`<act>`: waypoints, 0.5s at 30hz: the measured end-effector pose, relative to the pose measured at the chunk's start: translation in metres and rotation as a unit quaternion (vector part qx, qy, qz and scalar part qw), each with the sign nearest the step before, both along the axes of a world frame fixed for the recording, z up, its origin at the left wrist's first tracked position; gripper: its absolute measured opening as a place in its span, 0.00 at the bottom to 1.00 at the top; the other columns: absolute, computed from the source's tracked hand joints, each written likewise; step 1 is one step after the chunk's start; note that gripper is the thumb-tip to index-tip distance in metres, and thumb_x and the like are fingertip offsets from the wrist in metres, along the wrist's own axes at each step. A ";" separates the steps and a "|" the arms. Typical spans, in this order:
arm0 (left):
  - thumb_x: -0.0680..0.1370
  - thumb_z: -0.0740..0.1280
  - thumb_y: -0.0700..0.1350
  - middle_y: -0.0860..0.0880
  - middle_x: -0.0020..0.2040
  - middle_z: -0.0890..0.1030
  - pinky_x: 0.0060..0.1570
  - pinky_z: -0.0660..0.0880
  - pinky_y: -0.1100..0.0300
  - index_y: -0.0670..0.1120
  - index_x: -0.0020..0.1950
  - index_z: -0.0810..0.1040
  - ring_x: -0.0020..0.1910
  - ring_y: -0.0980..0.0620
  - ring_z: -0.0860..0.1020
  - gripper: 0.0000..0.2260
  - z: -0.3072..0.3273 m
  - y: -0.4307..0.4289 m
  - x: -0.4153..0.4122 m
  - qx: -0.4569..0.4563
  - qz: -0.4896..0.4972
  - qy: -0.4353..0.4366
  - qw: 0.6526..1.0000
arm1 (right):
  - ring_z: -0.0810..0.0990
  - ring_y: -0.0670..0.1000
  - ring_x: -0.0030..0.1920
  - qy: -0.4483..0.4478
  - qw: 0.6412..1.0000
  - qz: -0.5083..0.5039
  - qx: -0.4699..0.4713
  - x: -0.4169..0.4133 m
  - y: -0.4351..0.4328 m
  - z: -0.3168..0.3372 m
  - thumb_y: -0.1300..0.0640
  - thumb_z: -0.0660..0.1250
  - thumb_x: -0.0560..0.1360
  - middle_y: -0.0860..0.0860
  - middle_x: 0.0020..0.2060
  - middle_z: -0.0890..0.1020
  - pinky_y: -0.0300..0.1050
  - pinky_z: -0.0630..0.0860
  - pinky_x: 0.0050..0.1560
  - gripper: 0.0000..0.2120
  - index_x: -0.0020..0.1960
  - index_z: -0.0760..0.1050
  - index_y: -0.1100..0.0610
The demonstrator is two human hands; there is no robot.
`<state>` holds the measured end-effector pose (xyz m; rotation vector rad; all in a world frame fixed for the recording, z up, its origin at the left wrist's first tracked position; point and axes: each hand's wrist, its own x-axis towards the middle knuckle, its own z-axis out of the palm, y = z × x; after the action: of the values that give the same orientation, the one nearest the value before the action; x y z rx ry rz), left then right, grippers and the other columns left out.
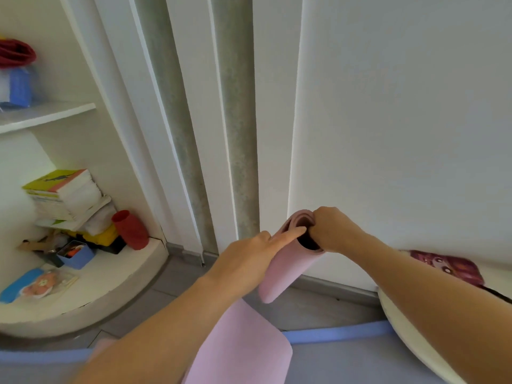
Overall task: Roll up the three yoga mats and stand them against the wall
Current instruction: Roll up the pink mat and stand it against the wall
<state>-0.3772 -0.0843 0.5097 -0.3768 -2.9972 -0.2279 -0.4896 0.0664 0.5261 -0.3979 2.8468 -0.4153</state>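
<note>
A rolled pink yoga mat (285, 267) stands upright on the grey floor, close to the white wall (401, 120). My right hand (332, 230) grips its top rim, fingers curled into the dark open core. My left hand (249, 254) rests against the roll's upper left side with its fingers extended along the top edge. A second pink mat (243, 347) lies flat on the floor below my left forearm, one rounded corner showing. Beneath it a blue-grey mat (346, 356) lies flat, its blue edge running along the floor.
A curved white shelf unit (91, 297) at the left holds stacked books (66, 198), a red cup (131, 230), a blue box (77, 256) and small items. Grey-green vertical panels (238, 134) stand behind. A cream cushion (410, 328) with a pink print lies at the right.
</note>
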 end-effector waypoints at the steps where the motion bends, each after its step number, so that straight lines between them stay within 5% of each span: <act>1: 0.80 0.56 0.39 0.47 0.60 0.72 0.51 0.75 0.53 0.64 0.76 0.45 0.51 0.46 0.76 0.32 0.000 0.002 0.000 -0.007 -0.004 -0.010 1.000 | 0.70 0.48 0.29 -0.008 1.000 -0.004 -0.008 0.000 0.002 -0.004 0.62 0.57 0.77 0.52 0.30 0.72 0.37 0.67 0.28 0.12 0.34 0.67 0.58; 9: 0.76 0.61 0.33 0.50 0.58 0.79 0.51 0.75 0.52 0.53 0.67 0.73 0.54 0.49 0.78 0.23 -0.016 0.001 -0.009 0.071 -0.008 0.021 0.997 | 0.79 0.53 0.34 -0.020 0.999 0.027 -0.023 0.008 0.018 -0.010 0.62 0.58 0.73 0.53 0.30 0.78 0.43 0.75 0.35 0.08 0.36 0.70 0.57; 12: 0.77 0.60 0.33 0.50 0.57 0.80 0.51 0.76 0.52 0.53 0.68 0.73 0.52 0.49 0.79 0.23 -0.019 0.003 -0.010 0.084 -0.009 0.027 0.996 | 0.82 0.53 0.37 -0.037 0.999 0.037 -0.004 0.011 0.024 -0.010 0.65 0.57 0.73 0.55 0.31 0.82 0.42 0.77 0.36 0.10 0.35 0.71 0.58; 15: 0.79 0.58 0.37 0.51 0.52 0.79 0.46 0.77 0.53 0.57 0.72 0.62 0.45 0.49 0.79 0.25 -0.022 0.015 -0.004 0.065 0.007 0.012 0.998 | 0.76 0.48 0.29 -0.072 0.997 0.021 -0.019 0.010 0.031 -0.008 0.66 0.56 0.74 0.53 0.26 0.80 0.36 0.69 0.28 0.10 0.35 0.70 0.59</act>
<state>-0.3814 -0.0695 0.4877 -0.3427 -2.9404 -0.4110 -0.4794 0.0969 0.5181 -0.4162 2.6899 -0.4705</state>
